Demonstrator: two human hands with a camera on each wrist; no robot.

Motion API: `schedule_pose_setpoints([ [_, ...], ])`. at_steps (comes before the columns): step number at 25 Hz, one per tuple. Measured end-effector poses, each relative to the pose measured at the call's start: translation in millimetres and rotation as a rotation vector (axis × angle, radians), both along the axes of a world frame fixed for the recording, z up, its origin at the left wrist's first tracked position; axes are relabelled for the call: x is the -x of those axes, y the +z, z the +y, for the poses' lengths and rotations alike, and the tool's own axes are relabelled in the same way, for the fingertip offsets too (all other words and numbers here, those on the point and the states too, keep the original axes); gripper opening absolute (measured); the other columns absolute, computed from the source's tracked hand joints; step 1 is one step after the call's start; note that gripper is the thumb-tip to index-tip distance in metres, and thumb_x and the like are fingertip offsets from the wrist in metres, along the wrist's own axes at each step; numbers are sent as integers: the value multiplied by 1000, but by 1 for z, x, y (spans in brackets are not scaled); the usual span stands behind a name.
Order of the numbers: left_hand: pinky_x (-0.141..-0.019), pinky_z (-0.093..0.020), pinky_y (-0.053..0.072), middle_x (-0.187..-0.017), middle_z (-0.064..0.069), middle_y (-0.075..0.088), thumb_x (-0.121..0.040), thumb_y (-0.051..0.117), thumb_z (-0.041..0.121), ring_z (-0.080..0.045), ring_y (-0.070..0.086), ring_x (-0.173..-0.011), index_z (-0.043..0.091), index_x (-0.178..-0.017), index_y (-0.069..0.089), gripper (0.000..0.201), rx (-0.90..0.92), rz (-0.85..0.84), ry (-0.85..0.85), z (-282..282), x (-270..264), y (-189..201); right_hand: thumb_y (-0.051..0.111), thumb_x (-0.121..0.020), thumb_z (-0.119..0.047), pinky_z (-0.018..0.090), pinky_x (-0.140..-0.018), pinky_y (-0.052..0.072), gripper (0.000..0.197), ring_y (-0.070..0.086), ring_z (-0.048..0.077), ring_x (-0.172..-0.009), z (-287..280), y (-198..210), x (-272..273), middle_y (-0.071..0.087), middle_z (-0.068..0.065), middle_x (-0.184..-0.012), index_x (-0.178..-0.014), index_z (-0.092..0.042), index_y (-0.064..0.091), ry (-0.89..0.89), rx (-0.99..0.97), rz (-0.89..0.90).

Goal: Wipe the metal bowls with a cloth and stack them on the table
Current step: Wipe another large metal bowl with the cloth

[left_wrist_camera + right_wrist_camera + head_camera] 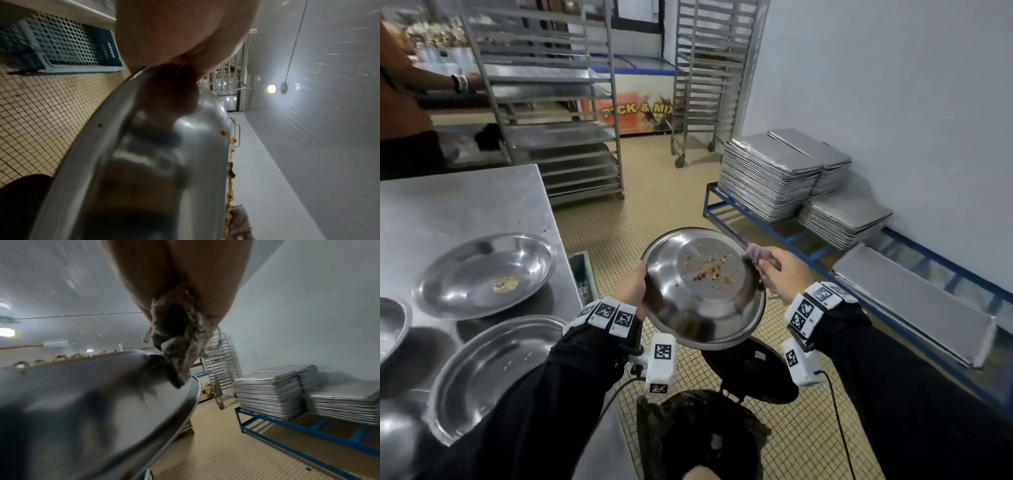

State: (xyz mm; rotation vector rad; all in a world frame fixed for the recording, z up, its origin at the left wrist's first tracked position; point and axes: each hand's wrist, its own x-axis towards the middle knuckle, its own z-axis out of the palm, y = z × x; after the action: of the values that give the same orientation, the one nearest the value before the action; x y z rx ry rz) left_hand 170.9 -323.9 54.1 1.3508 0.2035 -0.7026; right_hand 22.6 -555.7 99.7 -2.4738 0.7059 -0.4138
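A round metal bowl (pixel 705 291) with brown food crumbs in its middle is held tilted in the air over the tiled floor, right of the table. My left hand (pixel 633 287) grips its left rim (pixel 115 129). At the bowl's right rim my right hand (pixel 780 270) clutches a crumpled grey cloth (pixel 756 255) (pixel 180 337), which touches the bowl's edge (pixel 193 381). Three more metal bowls lie on the steel table (pixel 465 202): one with a sticker (pixel 486 270), one near my left sleeve (pixel 489 370), and one cut off at the left edge (pixel 390 325).
A blue crate (pixel 61 40) sits on the floor by the table. Stacks of baking trays (pixel 770 171) rest on a low blue frame along the right wall. Wheeled tray racks (pixel 558 102) stand behind. Another person's arm (pixel 431 82) is at the far left. A dark bag (pixel 698 435) is below me.
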Motion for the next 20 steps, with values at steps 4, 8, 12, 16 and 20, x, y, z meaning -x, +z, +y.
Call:
schedule_pose_setpoints([
  [4,-64,-34,50,-87,-7,60,-103,39,36,-20,59,-75,7,-101,56,33,-48,0,118,-12,13,-9,54,-95,-27,26,-94,46,33,60,18,-110,-20,10,-26,66,-1,-119,-128,-27,59,214,-44,-24],
  [8,-81,-44,55,-100,-19,68,-101,43,40,-32,66,-90,5,-99,63,40,-101,-24,230,-6,17,-19,52,-96,-18,16,-92,34,41,54,20,-119,-14,14,-62,60,2,-129,-136,-25,51,468,8,-27],
  [12,-94,-52,52,-109,-16,69,-93,45,54,-32,67,-98,7,-105,63,52,-151,-23,351,8,15,-51,52,-92,-6,18,-100,31,45,53,22,-122,2,-16,-78,57,3,-133,-133,-24,54,703,40,20],
  [16,-85,-53,55,-100,-21,66,-101,38,45,-35,66,-91,14,-93,57,38,-218,-19,393,8,34,-25,54,-92,-6,33,-111,34,43,46,19,-129,6,-55,-58,50,3,-140,-132,-20,54,826,65,-6],
  [20,-87,-48,55,-107,-18,66,-102,34,46,-33,66,-94,14,-113,57,41,-324,-71,408,8,43,-30,58,-92,-13,29,-102,45,36,58,16,-114,-4,-80,-31,61,5,-128,-127,-17,58,850,25,70],
])
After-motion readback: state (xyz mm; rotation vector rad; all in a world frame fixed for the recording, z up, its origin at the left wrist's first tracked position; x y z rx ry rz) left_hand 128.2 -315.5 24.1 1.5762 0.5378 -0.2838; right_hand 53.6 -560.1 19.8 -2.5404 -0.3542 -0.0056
